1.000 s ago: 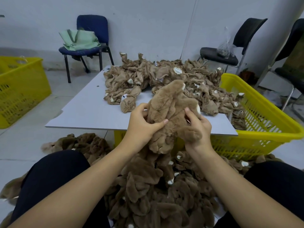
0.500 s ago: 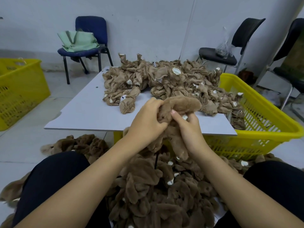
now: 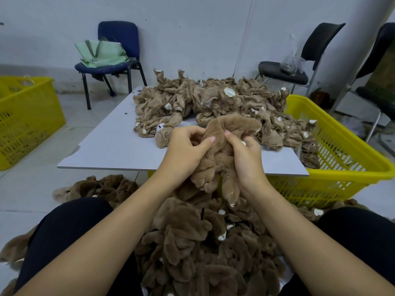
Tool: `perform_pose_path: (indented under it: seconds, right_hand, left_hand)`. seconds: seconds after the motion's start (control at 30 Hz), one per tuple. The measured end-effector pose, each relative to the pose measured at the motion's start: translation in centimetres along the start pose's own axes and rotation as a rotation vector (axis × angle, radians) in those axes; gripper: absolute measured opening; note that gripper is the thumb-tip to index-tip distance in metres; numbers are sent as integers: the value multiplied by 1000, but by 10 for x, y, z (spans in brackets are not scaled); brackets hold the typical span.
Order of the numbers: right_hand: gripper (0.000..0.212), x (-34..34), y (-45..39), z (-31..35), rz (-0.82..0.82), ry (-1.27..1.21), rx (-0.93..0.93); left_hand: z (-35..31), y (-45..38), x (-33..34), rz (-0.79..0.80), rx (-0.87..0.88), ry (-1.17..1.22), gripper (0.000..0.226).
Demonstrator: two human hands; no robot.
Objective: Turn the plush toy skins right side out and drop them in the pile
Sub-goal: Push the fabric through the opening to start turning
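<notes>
plush toy skin (image 3: 222, 159), both hands gripping

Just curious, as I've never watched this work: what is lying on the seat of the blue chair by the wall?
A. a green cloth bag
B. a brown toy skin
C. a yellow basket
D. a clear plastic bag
A: a green cloth bag lies on the blue chair.

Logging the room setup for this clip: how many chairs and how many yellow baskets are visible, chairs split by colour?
Blue chair: 1
Black chairs: 2, one beside the wall, one cut by the right edge
Yellow baskets: 2, one at far left, one right of the table
Total: 5
</notes>
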State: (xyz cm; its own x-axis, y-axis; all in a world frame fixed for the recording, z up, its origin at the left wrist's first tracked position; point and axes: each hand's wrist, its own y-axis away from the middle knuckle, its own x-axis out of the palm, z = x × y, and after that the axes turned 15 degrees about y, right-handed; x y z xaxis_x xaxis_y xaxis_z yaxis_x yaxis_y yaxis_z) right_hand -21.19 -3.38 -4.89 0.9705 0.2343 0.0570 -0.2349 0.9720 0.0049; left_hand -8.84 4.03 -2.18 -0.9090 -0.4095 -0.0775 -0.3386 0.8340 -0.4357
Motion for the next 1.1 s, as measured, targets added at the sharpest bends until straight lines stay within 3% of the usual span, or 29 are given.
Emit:
perform_pose_path:
  seconds: [0.27, 0.37, 0.47, 0.6, 0.67, 0.73, 0.8, 0.83, 0.9, 0.97, 1.03, 1.1]
  right_hand:
    - [34, 1, -1, -9, 18, 96, 108]
    - [27, 2, -2, -10, 32, 162, 112]
    - [22, 3, 0, -16, 65, 268, 138]
    - [21, 3, 5, -27, 147, 351, 205]
    - [22, 2, 5, -28, 118, 375, 206]
    - [21, 1, 6, -28, 6, 549, 113]
    - [24, 0, 11, -21, -198, 733, -199]
    - [24, -1, 13, -18, -215, 694, -394]
    - [24, 2, 18, -13, 21, 538, -542]
    - [27, 4, 20, -15, 278, 514, -453]
    - [27, 3, 18, -22, 328, 596, -425]
    - [10, -1, 15, -30, 270, 588, -412]
  left_hand:
    - [1, -14, 5, 18, -194, -78, 27]
    - [6, -22, 5, -11, -235, -109, 36]
    - [15, -15, 8, 16, -162, -162, 38]
    - [32, 7, 11, 165, 11, -505, 21]
    - [41, 10, 11, 172, 14, -502, 24]
    - [48, 12, 11, 158, 6, -471, 25]
    - [54, 17, 16, 137, 1, -431, 25]
    - [56, 20, 20, 131, -6, -415, 30]
    - [61, 22, 26, 143, 22, -446, 34]
    - [65, 23, 29, 180, 68, -522, 31]
    - [66, 25, 26, 181, 15, -474, 36]
    - [66, 24, 21, 160, -48, -291, 39]
